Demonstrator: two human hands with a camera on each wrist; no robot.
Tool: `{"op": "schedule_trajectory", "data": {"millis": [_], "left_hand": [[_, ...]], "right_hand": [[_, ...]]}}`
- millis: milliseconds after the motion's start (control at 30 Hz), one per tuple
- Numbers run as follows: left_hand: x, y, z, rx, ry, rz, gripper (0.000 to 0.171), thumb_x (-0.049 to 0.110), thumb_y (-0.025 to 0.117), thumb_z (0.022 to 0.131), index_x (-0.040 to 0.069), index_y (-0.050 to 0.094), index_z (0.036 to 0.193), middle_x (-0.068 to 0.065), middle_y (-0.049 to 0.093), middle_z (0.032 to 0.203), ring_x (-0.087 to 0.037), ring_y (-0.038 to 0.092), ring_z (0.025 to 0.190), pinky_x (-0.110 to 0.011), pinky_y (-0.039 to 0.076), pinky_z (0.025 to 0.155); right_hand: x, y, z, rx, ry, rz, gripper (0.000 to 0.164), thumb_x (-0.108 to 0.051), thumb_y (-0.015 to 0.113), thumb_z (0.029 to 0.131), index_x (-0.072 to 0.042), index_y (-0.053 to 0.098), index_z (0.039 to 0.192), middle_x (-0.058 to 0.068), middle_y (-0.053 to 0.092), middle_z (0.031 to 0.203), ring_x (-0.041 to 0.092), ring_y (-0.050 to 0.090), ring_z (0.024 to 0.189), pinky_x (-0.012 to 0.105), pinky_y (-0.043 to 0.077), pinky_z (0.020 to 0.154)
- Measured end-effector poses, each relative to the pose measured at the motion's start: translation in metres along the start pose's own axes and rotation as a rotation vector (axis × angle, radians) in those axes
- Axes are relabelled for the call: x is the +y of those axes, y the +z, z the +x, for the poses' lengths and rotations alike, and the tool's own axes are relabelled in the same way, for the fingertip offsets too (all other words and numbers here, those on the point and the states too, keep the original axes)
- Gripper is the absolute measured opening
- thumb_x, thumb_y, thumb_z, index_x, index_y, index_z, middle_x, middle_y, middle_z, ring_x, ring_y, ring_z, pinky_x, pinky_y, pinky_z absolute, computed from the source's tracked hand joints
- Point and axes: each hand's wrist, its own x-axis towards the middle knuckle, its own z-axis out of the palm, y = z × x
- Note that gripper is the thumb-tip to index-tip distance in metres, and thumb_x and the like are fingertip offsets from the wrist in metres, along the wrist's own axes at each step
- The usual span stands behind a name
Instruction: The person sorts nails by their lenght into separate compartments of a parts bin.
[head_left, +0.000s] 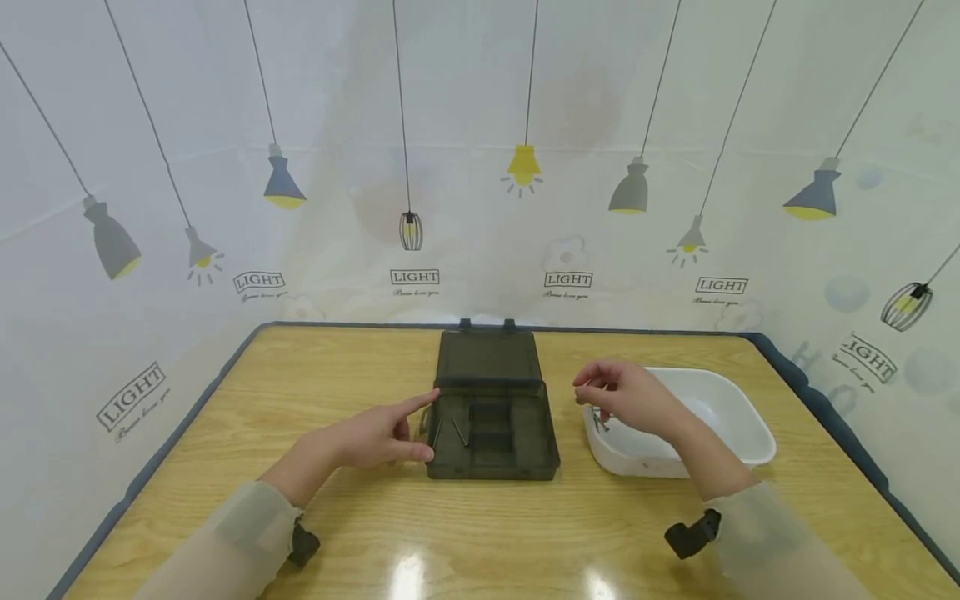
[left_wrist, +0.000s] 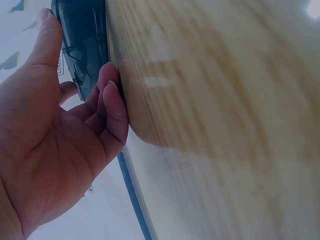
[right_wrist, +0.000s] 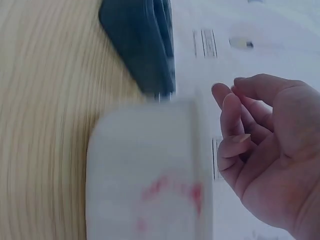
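Note:
A dark, see-through plastic case (head_left: 491,433) lies on the table with its lid (head_left: 489,357) raised at the back. Two thin metal pieces, like screws or nails (head_left: 460,432), lie in its left compartment. My left hand (head_left: 375,435) is at the case's left side, index finger and thumb stretched to its edge, the other fingers bent. Above the near-left end of a white tray (head_left: 678,462) is my right hand (head_left: 630,400), thumb and index fingertips close together. I cannot tell whether something small is between them. Small metal pieces (head_left: 600,421) show below these fingers, at the tray's left end.
The wooden table (head_left: 337,533) has a dark blue edge, with a lamp-patterned white cloth (head_left: 480,208) behind it and at the sides. Red marks (right_wrist: 196,195) show on the tray's outer wall. A small black camera (head_left: 693,533) sits at my right wrist.

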Motion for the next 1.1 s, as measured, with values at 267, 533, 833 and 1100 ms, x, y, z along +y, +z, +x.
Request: {"op": "schedule_trajectory", "data": {"millis": [267,533,833,1100], "left_hand": [[-0.001,-0.001,-0.001,0.005,-0.006,0.004,0.101,0.051,0.076,0.103,0.027,0.014,0.179,-0.004,0.07,0.09,-0.02,0.063,0.077,-0.036,0.05,0.071],[-0.002,0.0,0.0,0.0,-0.01,0.021,0.101,0.054,0.075,0.103,0.028,0.014,0.179,-0.003,0.071,0.091,-0.018,0.063,0.077,-0.035,0.05,0.071],[-0.004,0.001,0.002,0.001,-0.018,0.021,0.103,0.054,0.076,0.102,0.03,0.014,0.179,-0.002,0.071,0.09,-0.017,0.064,0.077,-0.034,0.052,0.071],[-0.002,0.001,0.0,-0.001,-0.008,0.005,0.102,0.052,0.076,0.103,0.028,0.013,0.179,-0.004,0.07,0.091,-0.019,0.062,0.078,-0.036,0.049,0.071]], "right_hand": [[0.064,-0.041,-0.015,-0.005,0.171,-0.086,0.031,-0.029,0.07,0.109,-0.005,0.072,0.129,0.012,0.074,0.104,0.021,0.065,0.084,0.036,0.053,0.078],[0.099,-0.05,-0.019,-0.049,0.252,-0.081,0.028,-0.026,0.076,0.104,-0.006,0.074,0.124,0.008,0.068,0.1,0.023,0.061,0.089,0.034,0.053,0.072],[0.115,-0.047,-0.013,-0.064,0.326,-0.126,0.032,-0.032,0.08,0.102,-0.009,0.072,0.124,0.008,0.068,0.11,0.025,0.06,0.099,0.035,0.05,0.081],[0.116,-0.044,-0.013,-0.044,0.347,-0.178,0.025,-0.032,0.08,0.102,-0.011,0.077,0.114,0.006,0.07,0.106,0.025,0.059,0.099,0.035,0.047,0.082]]}}
